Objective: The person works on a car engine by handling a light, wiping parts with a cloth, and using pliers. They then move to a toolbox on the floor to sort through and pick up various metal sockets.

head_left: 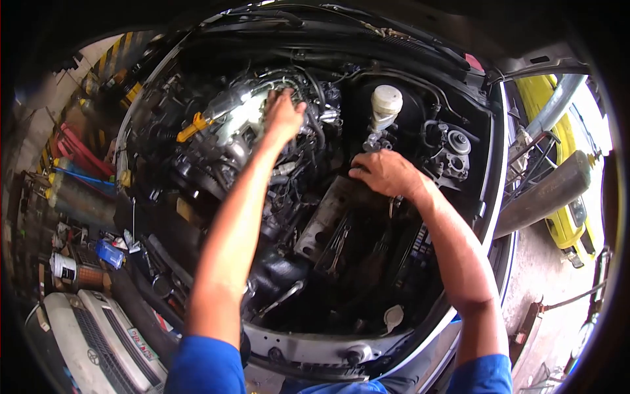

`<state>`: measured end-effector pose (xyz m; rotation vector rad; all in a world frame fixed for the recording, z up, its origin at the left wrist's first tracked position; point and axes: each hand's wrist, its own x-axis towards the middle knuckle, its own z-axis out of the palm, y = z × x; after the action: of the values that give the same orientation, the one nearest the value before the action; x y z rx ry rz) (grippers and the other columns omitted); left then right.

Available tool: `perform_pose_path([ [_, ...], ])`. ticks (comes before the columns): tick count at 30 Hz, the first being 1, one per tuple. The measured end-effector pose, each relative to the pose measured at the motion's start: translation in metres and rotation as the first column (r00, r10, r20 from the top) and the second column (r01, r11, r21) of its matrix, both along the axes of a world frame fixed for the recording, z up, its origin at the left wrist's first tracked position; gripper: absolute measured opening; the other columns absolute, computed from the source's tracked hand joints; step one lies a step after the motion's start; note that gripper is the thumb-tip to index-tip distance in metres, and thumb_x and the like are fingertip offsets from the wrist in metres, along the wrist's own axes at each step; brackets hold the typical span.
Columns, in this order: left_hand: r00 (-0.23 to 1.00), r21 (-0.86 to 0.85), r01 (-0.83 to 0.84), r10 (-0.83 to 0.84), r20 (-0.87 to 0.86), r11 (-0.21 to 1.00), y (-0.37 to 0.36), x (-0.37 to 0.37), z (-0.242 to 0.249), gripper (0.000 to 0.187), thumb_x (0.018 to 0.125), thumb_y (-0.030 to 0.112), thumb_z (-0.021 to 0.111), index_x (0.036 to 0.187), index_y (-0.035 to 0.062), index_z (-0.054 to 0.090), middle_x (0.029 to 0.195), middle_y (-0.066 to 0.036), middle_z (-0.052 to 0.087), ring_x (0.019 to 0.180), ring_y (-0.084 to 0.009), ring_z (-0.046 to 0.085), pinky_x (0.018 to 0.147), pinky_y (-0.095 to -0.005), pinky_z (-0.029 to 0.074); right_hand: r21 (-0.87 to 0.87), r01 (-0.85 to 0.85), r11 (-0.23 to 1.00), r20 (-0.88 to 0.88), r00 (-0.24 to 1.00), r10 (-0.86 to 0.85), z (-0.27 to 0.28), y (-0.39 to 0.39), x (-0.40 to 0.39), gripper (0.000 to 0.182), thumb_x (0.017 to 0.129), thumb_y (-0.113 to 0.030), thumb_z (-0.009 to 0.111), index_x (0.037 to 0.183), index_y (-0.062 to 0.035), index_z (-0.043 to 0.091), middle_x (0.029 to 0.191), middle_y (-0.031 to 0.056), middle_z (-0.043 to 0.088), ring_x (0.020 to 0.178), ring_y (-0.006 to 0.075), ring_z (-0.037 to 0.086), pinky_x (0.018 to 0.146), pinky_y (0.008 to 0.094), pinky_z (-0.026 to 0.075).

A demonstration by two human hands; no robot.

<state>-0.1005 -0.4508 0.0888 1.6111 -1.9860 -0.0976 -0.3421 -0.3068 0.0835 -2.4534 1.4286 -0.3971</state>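
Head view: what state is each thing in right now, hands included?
Left hand: fingers extended, reaching deep over the engine bay; contact unclear.
Right hand: fingers curled; any grip hidden.
Engine bay: open, parts exposed.
White reservoir: cap on.
Holed metal part: uncovered, near the right hand.
Long metal tool: lying near the front rail, not held.
Yellow handle: not held.

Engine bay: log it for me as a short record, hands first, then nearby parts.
left hand: fingers spread over the engine; contact unclear
right hand: fingers bent, below the white reservoir in view; hold unclear
metal part with holes: below-left of right hand in view
silver tool: near the front bar
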Motion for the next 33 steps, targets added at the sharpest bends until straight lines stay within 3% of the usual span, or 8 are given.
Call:
perform_pose_path([
  [4, 0.869, 0.072, 0.203, -0.146, -0.473, 0.976, 0.137, -0.019, 0.020, 0.032, 0.096, 0.033, 0.068, 0.104, 0.0014, 0.072, 0.094, -0.018, 0.074, 0.090, -0.0325, 0.073, 0.081, -0.0413, 0.055, 0.033, 0.065, 0.997, 0.109, 0.992, -0.068, 0.004, 0.002, 0.004, 0.032, 0.098, -0.032, 0.059, 0.106, -0.0033, 0.072, 0.097, 0.0199, 0.073, 0.094, 0.0413, 0.069, 0.082, 0.0475, 0.055],
  [11, 0.829, 0.290, 0.492, -0.340, -0.444, 0.821, 0.255, -0.019, -0.075, 0.035, 0.100, 0.037, 0.062, 0.099, 0.0032, 0.074, 0.090, -0.024, 0.072, 0.086, -0.0437, 0.070, 0.075, -0.0499, 0.055, 0.371, 0.098, 0.923, 0.592, 0.741, -0.317, 0.003, -0.019, 0.042, 0.029, 0.104, -0.027, 0.058, 0.109, -0.0028, 0.073, 0.089, 0.0049, 0.075, 0.071, 0.0088, 0.065, 0.062, 0.0265, 0.052],
  [18, 0.878, 0.415, 0.473, -0.377, -0.295, 0.777, 0.252, -0.023, -0.106, 0.041, 0.101, 0.038, 0.055, 0.096, 0.0013, 0.072, 0.090, -0.024, 0.073, 0.087, -0.0427, 0.071, 0.079, -0.0529, 0.056, -0.110, 0.313, 0.943, 0.121, 0.946, -0.300, 0.021, -0.164, 0.100, 0.026, 0.096, -0.024, 0.056, 0.113, -0.0139, 0.074, 0.101, 0.0167, 0.075, 0.091, 0.0351, 0.073, 0.079, 0.0440, 0.057],
  [19, 0.876, 0.414, 0.480, -0.398, -0.272, 0.774, 0.254, -0.024, -0.113, 0.040, 0.101, 0.039, 0.056, 0.096, 0.0020, 0.071, 0.087, -0.024, 0.073, 0.085, -0.0414, 0.072, 0.078, -0.0526, 0.057, -0.243, 0.250, 0.937, 0.077, 0.968, -0.238, 0.011, -0.187, 0.105, 0.026, 0.099, -0.022, 0.055, 0.111, -0.0111, 0.075, 0.079, 0.0092, 0.074, 0.071, 0.0201, 0.071, 0.064, 0.0352, 0.054],
  [22, 0.867, 0.326, 0.496, -0.437, -0.240, 0.805, 0.258, -0.028, -0.125, 0.039, 0.101, 0.035, 0.055, 0.085, 0.0028, 0.070, 0.076, -0.022, 0.071, 0.075, -0.0382, 0.073, 0.068, -0.0482, 0.059, -0.094, 0.126, 0.988, -0.169, 0.976, -0.140, -0.005, -0.235, 0.115, 0.031, 0.097, -0.012, 0.058, 0.125, -0.0157, 0.071, 0.081, 0.0079, 0.074, 0.070, 0.0190, 0.071, 0.063, 0.0337, 0.054],
  [26, 0.837, 0.450, 0.546, -0.475, -0.271, 0.707, 0.261, -0.031, -0.116, 0.040, 0.102, 0.037, 0.055, 0.090, 0.0017, 0.070, 0.083, -0.022, 0.073, 0.082, -0.0391, 0.073, 0.075, -0.0491, 0.058, 0.159, 0.182, 0.970, 0.536, 0.810, -0.240, -0.004, -0.211, 0.129, 0.036, 0.097, -0.012, 0.059, 0.131, -0.0170, 0.066, 0.087, 0.0081, 0.076, 0.065, 0.0167, 0.071, 0.054, 0.0327, 0.054],
  [30, 0.829, 0.493, 0.557, -0.484, -0.280, 0.669, 0.262, -0.036, -0.121, 0.042, 0.102, 0.038, 0.055, 0.091, 0.0004, 0.070, 0.085, -0.022, 0.073, 0.085, -0.0400, 0.073, 0.078, -0.0503, 0.057, 0.029, 0.467, 0.884, 0.160, 0.871, -0.465, -0.005, -0.183, 0.108, 0.027, 0.098, -0.013, 0.054, 0.120, -0.0028, 0.067, 0.093, 0.0187, 0.073, 0.063, 0.0240, 0.072, 0.053, 0.0381, 0.056],
  [33, 0.829, 0.537, 0.555, -0.473, -0.298, 0.635, 0.264, -0.037, -0.118, 0.043, 0.103, 0.038, 0.055, 0.093, -0.0005, 0.070, 0.088, -0.023, 0.073, 0.088, -0.0406, 0.073, 0.082, -0.0510, 0.057, 0.344, 0.371, 0.863, 0.335, 0.810, -0.482, -0.009, -0.166, 0.108, 0.035, 0.101, -0.018, 0.054, 0.128, 0.0023, 0.062, 0.097, 0.0233, 0.073, 0.062, 0.0271, 0.073, 0.052, 0.0376, 0.060],
])
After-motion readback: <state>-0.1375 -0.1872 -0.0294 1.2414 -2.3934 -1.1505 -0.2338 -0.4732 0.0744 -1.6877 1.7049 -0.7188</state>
